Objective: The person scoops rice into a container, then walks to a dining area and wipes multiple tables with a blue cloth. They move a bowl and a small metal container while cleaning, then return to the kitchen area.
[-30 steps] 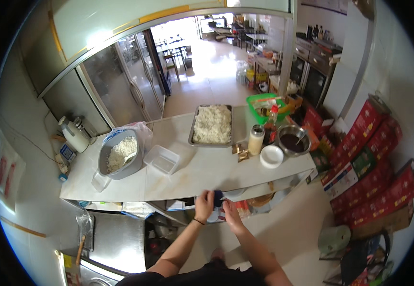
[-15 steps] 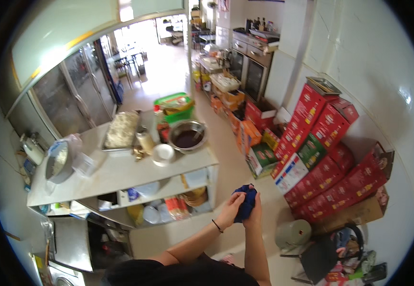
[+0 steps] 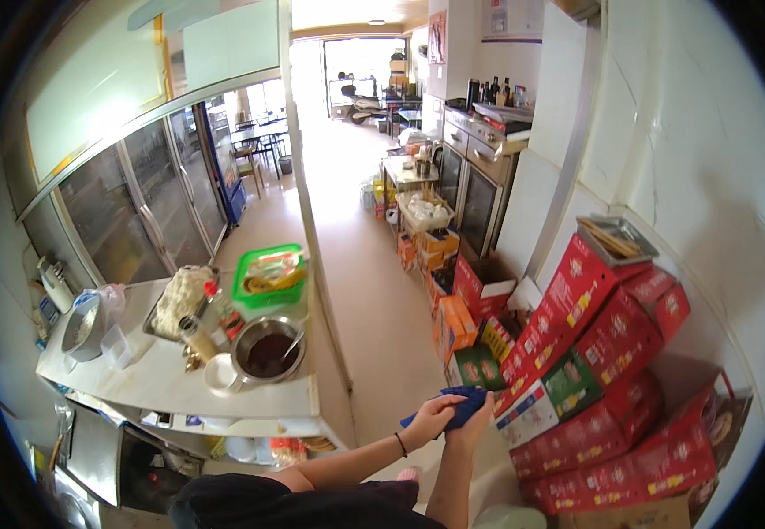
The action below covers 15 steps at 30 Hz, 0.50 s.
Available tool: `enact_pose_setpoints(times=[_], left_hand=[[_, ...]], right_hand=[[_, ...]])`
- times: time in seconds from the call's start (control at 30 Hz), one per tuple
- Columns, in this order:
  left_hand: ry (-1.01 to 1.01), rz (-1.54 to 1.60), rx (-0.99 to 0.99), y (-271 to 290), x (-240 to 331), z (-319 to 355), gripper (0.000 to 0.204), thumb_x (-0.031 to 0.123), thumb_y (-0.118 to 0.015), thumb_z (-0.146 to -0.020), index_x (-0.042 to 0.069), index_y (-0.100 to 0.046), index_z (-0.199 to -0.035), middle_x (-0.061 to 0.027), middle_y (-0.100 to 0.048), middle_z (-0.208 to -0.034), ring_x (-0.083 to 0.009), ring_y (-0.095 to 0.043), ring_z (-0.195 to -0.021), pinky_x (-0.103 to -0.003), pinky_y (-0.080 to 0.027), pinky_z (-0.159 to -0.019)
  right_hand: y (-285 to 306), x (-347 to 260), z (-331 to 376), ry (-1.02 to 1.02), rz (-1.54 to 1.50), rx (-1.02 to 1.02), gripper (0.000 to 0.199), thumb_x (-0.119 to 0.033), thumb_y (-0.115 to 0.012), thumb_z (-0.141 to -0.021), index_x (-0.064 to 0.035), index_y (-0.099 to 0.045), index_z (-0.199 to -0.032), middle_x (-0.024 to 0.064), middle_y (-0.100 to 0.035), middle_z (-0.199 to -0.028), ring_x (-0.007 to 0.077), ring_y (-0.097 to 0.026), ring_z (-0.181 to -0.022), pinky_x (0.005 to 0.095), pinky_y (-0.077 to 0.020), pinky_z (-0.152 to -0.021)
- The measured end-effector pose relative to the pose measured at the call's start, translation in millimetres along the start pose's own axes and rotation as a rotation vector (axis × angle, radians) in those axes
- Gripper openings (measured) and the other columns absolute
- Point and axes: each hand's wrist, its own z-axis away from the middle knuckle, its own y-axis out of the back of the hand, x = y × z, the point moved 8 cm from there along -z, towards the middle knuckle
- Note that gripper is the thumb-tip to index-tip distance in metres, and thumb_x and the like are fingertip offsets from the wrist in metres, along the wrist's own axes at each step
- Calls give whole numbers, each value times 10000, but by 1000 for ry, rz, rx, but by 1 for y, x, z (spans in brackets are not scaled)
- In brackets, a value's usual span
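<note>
A dark blue cloth (image 3: 463, 411) is bunched between my two hands, held out ahead of me over the floor. My left hand (image 3: 429, 425), with a dark band on its wrist, pinches the cloth from the left. On the other side, my right hand (image 3: 472, 430) wraps around its lower right part. One corner of the cloth sticks out to the left beyond my left fingers. Some fingertips are hidden behind the fabric.
Left, a white counter (image 3: 144, 388) carries a steel bowl of dark liquid (image 3: 268, 348), a white bowl (image 3: 223, 375), a green basket (image 3: 268, 275) and a tray of pale food (image 3: 181, 300). Red cartons (image 3: 567, 309) pile up on the right. A walkway (image 3: 365, 300) runs between.
My view has swung up and forward, showing more of the walkway and the far room. Both hands still grip the cloth, which now looks more spread and points sideways.
</note>
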Motion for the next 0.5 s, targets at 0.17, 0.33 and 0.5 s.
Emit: enact_pose_setpoints(times=[0.17,0.33,0.5], left_hand=[[-346,-256,-52,-21,51,-117,179,54,-531,-850,-3,-578,-1014,-55,-560,-995,-112,-522,-918,-232,-432,-788],[-371,-325,-9,1,63,-207,176,111,-539,-866,16,-580,-1008,-75,-503,-1097,-152,-516,-971,-264,-427,-810],[-199,-279,163,62,48,-306,206,143,-535,-878,11,-555,-1034,-66,-474,-1091,-142,-538,-916,-235,-452,-771]], right_hand=[[-61,-29,-118,-69,-75,-158,325,-432,-423,-864,-133,-513,-774,14,-536,-707,175,-542,-614,287,-453,-551],[-120,-27,-211,-108,-145,-98,372,-455,-450,-850,-135,-549,-687,40,-600,-681,203,-583,-597,312,-479,-543],[-166,29,-322,-204,9,-97,297,-406,-508,-839,-125,-551,-753,11,-584,-701,171,-573,-624,273,-471,-577]])
